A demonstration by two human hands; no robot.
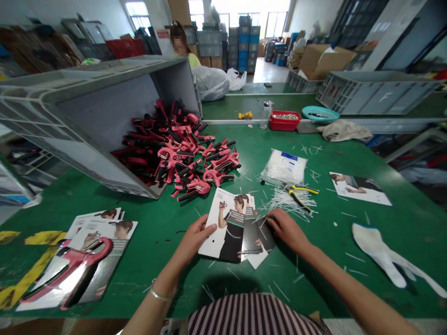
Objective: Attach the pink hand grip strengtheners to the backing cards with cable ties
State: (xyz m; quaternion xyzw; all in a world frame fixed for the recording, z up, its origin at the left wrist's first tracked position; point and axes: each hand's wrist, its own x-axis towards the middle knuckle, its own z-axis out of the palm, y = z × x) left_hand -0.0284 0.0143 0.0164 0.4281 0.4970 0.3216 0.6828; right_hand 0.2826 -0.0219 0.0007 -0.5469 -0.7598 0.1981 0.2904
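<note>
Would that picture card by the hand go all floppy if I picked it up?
The printed card under the left hand looks thin but fairly firm, so it will probably bend a little, not flop. It should feel light. Its smooth, shiny-looking face might let it slide easily over the other cards beneath it.

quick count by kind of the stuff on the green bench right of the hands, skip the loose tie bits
work glove: 1
yellow-handled pliers: 1
white packet with a blue label: 1
printed card: 1
total: 4
</note>
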